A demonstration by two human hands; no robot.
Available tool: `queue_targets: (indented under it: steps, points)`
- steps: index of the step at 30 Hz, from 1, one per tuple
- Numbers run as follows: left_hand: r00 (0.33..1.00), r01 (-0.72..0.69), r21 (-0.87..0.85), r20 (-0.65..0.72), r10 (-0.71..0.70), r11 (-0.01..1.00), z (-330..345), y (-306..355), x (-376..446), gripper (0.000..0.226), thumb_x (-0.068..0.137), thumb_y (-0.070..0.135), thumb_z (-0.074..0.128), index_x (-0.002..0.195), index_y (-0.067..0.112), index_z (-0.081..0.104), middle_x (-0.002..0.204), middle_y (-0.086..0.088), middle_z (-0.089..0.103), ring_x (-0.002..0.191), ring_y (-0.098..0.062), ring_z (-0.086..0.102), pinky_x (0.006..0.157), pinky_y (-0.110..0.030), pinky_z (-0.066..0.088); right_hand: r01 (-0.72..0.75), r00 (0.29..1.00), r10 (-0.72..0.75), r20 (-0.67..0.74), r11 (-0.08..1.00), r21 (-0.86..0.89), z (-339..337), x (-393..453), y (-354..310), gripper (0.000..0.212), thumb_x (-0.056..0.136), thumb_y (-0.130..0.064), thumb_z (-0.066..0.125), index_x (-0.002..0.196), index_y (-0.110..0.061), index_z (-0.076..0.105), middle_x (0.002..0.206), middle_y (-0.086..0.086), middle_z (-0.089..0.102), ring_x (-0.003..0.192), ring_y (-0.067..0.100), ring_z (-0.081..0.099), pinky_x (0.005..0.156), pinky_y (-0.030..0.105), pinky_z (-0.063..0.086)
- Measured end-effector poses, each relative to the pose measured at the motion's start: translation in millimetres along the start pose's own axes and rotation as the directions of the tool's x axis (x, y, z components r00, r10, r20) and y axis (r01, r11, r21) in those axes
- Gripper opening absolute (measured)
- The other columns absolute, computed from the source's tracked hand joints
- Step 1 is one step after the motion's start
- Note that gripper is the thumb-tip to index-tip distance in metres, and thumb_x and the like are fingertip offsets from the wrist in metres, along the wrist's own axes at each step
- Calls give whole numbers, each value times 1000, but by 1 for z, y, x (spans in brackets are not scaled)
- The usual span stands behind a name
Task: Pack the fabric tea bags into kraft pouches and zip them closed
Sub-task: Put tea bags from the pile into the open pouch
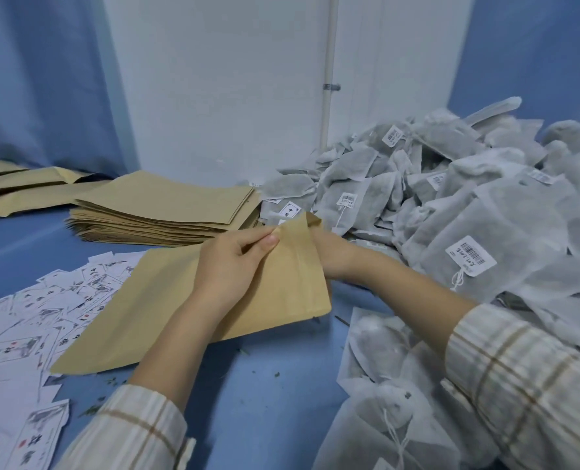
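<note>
Kraft paper fills the middle of the view: one kraft pouch (271,293) lies slanted on the blue table (268,395), its bottom end resting on the surface and its mouth end lifted toward the far right. The left hand (229,266) pinches the near lip of that mouth between thumb and fingers, its fingers curled on the paper. The right hand (332,256) reaches in behind the far lip; the pouch hides most of its fingers, so how it grips cannot be told. Both arms wear striped plaid sleeves (526,385). Just beyond the hands sits a flat stack of empty pouches (166,212), with more brown paper (21,191) lying farther left. A big heap of fabric tea bags (468,205), grey-white with barcode tags and strings, covers the right side, and a few bags lie near the right forearm. Printed white labels (38,320) lie scattered at the left, partly under the held pouch
</note>
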State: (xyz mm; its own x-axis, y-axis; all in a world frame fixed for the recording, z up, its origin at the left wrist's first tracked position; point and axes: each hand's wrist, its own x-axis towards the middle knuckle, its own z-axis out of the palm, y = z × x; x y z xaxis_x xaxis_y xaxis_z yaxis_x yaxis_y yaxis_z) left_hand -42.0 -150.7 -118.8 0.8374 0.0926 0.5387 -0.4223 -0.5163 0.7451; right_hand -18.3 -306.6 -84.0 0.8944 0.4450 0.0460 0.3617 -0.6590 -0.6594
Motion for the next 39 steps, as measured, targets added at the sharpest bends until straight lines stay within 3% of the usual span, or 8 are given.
queue_targets:
  steps: [4, 7, 9, 15, 25, 31, 34, 39]
  points:
    - [999, -5, 80, -39, 8, 997, 0, -2, -2, 16, 89, 31, 62, 100, 40, 69, 99, 16, 71, 83, 15, 47, 70, 5, 31, -123, 949, -18, -314, 897, -424, -31, -11, 26, 31, 80, -41, 64, 102, -20, 63, 91, -1, 64, 87, 15, 59, 70, 26, 42]
    - [999, -27, 138, -21, 30, 990, 5, -3, -4, 20, 90, 31, 60, 107, 38, 69, 101, 11, 72, 84, 5, 52, 69, -2, 33, -320, 945, 100, -311, 468, -824, -37, -21, 50, 47, 82, -32, 61, 124, -16, 45, 114, 7, 58, 106, 27, 54, 71, 32, 40]
    - [1000, -24, 148, -4, 25, 989, 8, -5, -5, 21, 90, 31, 59, 108, 37, 69, 101, 9, 72, 88, -3, 56, 67, -10, 33, -302, 946, 13, -324, 401, -865, -32, -23, 56, 39, 88, -17, 51, 125, -12, 42, 113, 11, 60, 104, 29, 55, 67, 31, 36]
    - [999, 24, 112, -48, -19, 993, 4, -12, 0, 21, 90, 32, 59, 108, 34, 69, 106, 8, 71, 83, 6, 48, 67, 4, 30, -32, 618, -80, -782, 991, -126, -33, -27, 36, 36, 91, -30, 54, 123, -13, 46, 84, -1, 58, 85, 22, 53, 66, 22, 28]
    - [995, 7, 46, -95, -3, 999, -1, -9, 0, 20, 90, 28, 61, 108, 28, 71, 96, 20, 65, 79, 24, 44, 71, 6, 29, 181, 377, 664, -645, 631, 755, 40, -20, 16, 34, 72, -38, 76, 76, -16, 50, 75, -6, 57, 74, 16, 56, 70, 28, 47]
    - [996, 26, 45, -91, -22, 999, -5, -13, 1, 17, 88, 29, 63, 102, 33, 71, 84, 35, 55, 83, 20, 48, 71, 7, 29, -34, 916, 197, -350, 906, 422, 46, -24, 8, 18, 87, -20, 55, 79, -25, 71, 62, -17, 62, 63, -2, 53, 58, 14, 41]
    - [997, 46, 74, -66, -41, 996, -6, -14, -1, 17, 88, 33, 62, 103, 35, 71, 83, 36, 54, 86, 12, 49, 71, 8, 27, -93, 932, 145, -331, 981, 170, 38, -29, 5, 25, 88, -17, 52, 68, -22, 65, 54, -8, 53, 56, 3, 44, 56, 19, 39]
    - [996, 26, 16, -87, -25, 1000, -4, -10, -1, 14, 88, 30, 63, 98, 37, 70, 75, 42, 51, 79, 33, 43, 68, 8, 27, -410, 758, 167, -631, 874, -261, -14, -54, 1, 33, 82, -36, 63, 114, -30, 62, 120, 2, 56, 116, 23, 47, 98, 36, 39]
